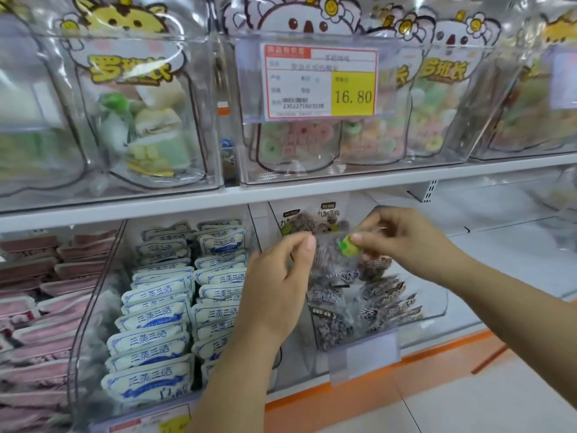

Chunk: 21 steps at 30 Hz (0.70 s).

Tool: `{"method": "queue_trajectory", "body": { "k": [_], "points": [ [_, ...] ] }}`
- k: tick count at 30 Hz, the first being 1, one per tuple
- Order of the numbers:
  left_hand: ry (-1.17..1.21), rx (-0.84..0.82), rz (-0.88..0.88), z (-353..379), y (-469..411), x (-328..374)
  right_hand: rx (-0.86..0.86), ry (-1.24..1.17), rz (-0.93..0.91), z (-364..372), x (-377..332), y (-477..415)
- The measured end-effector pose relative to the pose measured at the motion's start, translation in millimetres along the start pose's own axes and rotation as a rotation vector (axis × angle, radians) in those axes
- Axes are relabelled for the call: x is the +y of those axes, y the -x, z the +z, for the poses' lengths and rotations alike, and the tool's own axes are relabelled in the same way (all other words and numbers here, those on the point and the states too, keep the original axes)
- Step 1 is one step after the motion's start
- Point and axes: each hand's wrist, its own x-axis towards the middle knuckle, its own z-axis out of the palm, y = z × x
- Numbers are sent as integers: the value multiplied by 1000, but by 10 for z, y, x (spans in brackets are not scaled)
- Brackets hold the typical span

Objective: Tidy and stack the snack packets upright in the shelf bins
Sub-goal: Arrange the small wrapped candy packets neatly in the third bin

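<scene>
a clear packet of dark preserved plums (pixel 332 260) with a small green label (pixel 349 246) is held up between both hands, just above the open top of a clear bin (pixel 437 303) on the lower shelf. the left hand (pixel 278 282) pinches the packet's upper left edge between thumb and fingers; the right hand (pixel 406 242) pinches its upper right corner, thumb beside the green label. more plum packets (pixel 384 304) lie in the bin below, leaning at mixed angles (some nearly flat). a blank tag holder (pixel 365 354) hangs on the bin's front. the neighbouring bin to the left holds white-and-blue packets (pixel 156 323) in two neat rows, and further left are pink packets (pixel 40 295). on the shelf above, clear bins hold koala-print bags of ring sweets (pixel 299 142), with a price tag (pixel 321 82) reading 16.80.
</scene>
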Motion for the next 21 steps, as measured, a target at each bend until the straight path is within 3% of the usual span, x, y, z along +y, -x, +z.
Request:
{"method": "queue_trajectory", "body": {
  "k": [3,5,8,10,13,16,21],
  "points": [
    [86,10,-14,42,-4,81,129,-280,65,88,32,57],
    [60,56,-20,66,-19,97,82,-340,90,187,38,102],
    [82,200,-37,46,-25,106,14,-339,136,195,55,126],
    [148,338,-87,5,-33,101,-23,-184,175,113,100,110],
    [253,490,-186,-53,-72,35,-388,66,304,155,155,61],
    [320,491,-251,-72,-84,-11,-734,310,415,391,189,-52],
    [358,485,-258,-91,-73,-8,-949,572,511,660,247,-278]
  ]
}}
